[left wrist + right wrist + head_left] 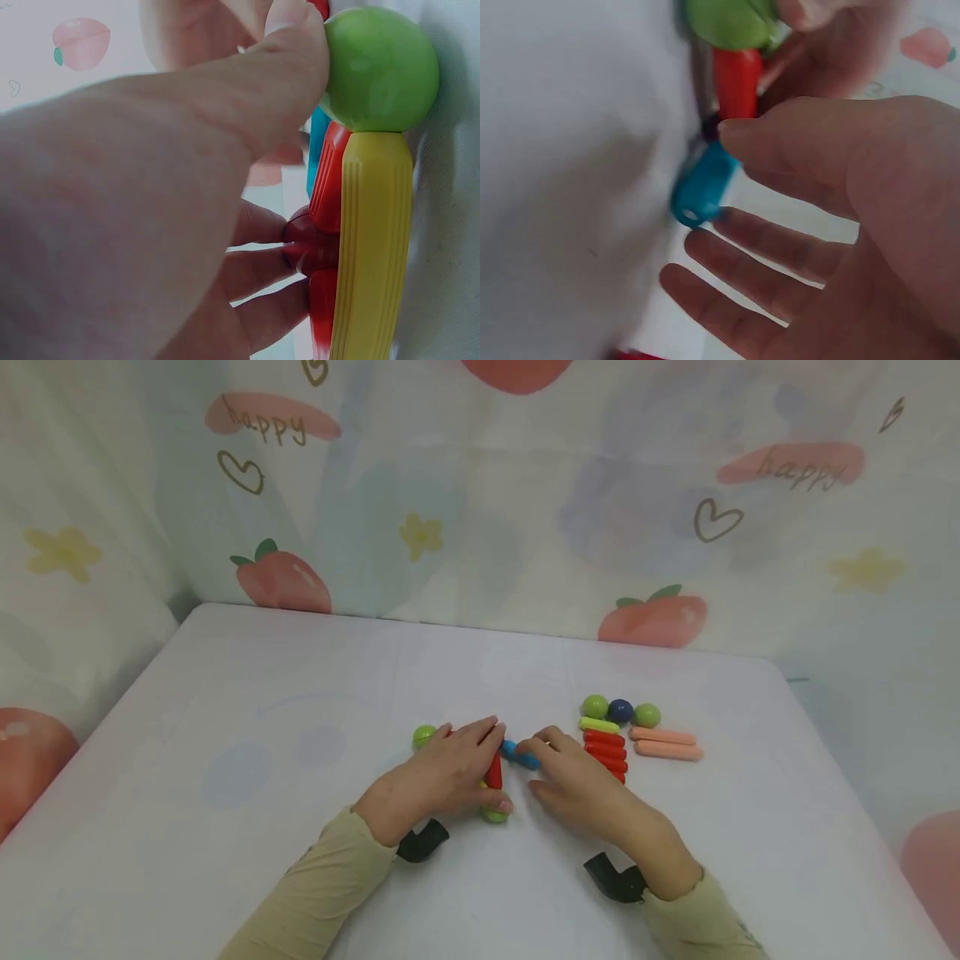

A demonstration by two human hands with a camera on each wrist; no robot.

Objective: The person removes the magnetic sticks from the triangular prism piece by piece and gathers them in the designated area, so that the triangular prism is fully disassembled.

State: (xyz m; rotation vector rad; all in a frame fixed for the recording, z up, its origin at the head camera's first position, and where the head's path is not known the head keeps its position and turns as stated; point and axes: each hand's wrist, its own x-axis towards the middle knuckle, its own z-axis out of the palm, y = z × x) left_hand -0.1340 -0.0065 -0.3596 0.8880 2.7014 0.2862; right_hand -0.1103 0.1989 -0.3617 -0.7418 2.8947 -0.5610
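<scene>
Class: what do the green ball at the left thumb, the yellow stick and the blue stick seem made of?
Green ball: glossy, perhaps painted metal or plastic, from its smooth highlights. Yellow stick: likely moulded plastic, satin, given its crisp lengthwise ridges. Blue stick: perhaps plastic, evenly coloured; blur obscures its finish.

Left arm [322,877]: clad in a beige fabric sleeve, reaches toward the far right corner of the white cloth-covered desk [262,677].
Left hand [450,768]: bare, palm down, fingers extended, thumb set apart from them.
Right arm [705,922]: sleeved in matching beige, angles toward the desk's far left corner.
Right hand [577,781]: bare, turned inward, three fingers [742,274] splayed, the index partly hidden behind the thumb.
Fingertips: left and right near each other, apart.
</scene>
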